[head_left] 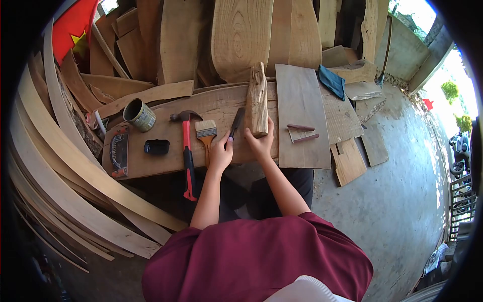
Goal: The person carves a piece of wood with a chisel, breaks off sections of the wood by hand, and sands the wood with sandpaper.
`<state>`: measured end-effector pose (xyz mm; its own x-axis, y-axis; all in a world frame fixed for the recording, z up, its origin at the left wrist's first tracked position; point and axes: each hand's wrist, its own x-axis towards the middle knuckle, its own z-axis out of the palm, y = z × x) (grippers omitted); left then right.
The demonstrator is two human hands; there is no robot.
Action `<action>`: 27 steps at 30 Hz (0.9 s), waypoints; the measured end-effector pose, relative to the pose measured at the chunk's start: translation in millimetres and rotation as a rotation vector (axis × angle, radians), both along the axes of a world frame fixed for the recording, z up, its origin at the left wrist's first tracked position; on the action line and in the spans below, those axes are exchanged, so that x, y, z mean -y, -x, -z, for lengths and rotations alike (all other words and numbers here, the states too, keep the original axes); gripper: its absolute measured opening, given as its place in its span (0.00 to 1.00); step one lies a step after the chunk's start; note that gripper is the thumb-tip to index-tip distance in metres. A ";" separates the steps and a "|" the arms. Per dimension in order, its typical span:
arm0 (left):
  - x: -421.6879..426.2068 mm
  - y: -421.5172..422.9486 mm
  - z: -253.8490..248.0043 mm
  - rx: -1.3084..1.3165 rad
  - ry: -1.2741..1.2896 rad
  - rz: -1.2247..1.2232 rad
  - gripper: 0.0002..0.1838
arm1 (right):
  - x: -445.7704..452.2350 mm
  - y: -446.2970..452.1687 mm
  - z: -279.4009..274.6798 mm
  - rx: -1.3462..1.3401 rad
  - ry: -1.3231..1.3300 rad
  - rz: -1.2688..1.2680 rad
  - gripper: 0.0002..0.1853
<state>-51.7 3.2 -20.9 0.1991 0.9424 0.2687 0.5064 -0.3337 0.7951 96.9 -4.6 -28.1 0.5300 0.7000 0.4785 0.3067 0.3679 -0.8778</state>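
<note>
While a rough wood piece (257,98) is gripped by the right hand (262,144) and a dark tool (238,119) (maybe a file) by the left hand (220,155), steady alignment is needed.

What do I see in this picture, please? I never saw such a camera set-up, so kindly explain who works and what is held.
There is no machine: a person works with bare hands. This single picture comes from a camera on their head, looking forward and down. The left hand holds a dark, narrow tool; the right hand holds a rough piece of wood. On the wooden work surface lie a red-and-black hammer, a brush and a small black container; a tin can stands behind.
</note>
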 end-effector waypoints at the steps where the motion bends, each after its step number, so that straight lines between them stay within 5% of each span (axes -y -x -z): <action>1: 3.0 3.0 1.5 0.008 0.034 0.005 0.20 | -1.2 -0.9 2.1 -0.100 -0.047 0.006 0.39; 5: 18.4 14.7 1.4 0.062 0.058 0.003 0.20 | 0.3 -0.8 7.1 -0.367 -0.072 0.075 0.35; 8: 37.1 24.1 -6.8 0.081 0.175 0.020 0.21 | -1.5 -3.7 9.8 -0.336 -0.084 0.110 0.35; 11: 66.5 28.6 -20.2 -0.063 0.022 -0.010 0.22 | 2.7 -4.5 4.3 -0.368 -0.094 0.093 0.35; 23: 132.7 41.7 -29.3 -0.240 0.061 -0.025 0.25 | 4.7 1.6 0.3 -0.190 -0.005 0.041 0.35; 27: 147.1 38.1 -32.7 -0.278 0.107 -0.065 0.31 | 16.5 4.5 -2.2 0.060 0.163 0.224 0.38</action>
<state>-89.8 -144.0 11.8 0.1895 0.9756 0.1106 0.7273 -0.2151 0.6517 92.4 -21.1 -25.9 0.6545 0.6389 0.4043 0.4178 0.1401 -0.8977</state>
